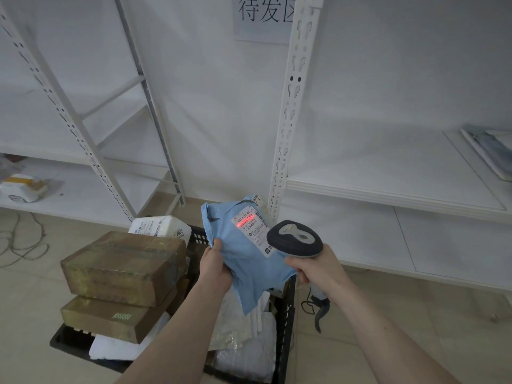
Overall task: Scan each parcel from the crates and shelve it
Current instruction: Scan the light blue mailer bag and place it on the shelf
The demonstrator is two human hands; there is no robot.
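Parcel is a soft, creased blue bag; red scan light crosses its white label. Our left hand pinches its edge. Our right hand grips the scanner.

The right shelf board lies open past the upright post, its far end seemingly taken by flat packets.

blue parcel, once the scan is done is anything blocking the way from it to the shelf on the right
Nothing visible does. The blue parcel, held by the left hand, sits just left of the white upright post; the shelf board beyond it is bare near the front, with flat items only at its far right.
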